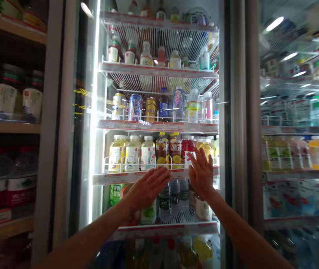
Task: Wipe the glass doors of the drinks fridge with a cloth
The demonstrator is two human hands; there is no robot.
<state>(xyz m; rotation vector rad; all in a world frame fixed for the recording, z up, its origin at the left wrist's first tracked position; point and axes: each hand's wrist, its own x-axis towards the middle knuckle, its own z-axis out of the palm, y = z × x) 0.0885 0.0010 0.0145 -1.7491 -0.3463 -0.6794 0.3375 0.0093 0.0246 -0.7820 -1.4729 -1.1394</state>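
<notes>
Showing left hand (145, 188) and right hand (201, 173) open, fingers spread, holding nothing, raised at a drinks cooler's glass door (153, 41), contact with the glass impossible to confirm, water bottles (166, 201) partly hidden behind the hands, bottom-shelf drinks (159, 254) dim and cut off

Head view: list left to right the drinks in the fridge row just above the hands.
three pale juice bottles → two brown-labelled bottles with yellow fruit pictures → red bottle → yellow bottle
</notes>
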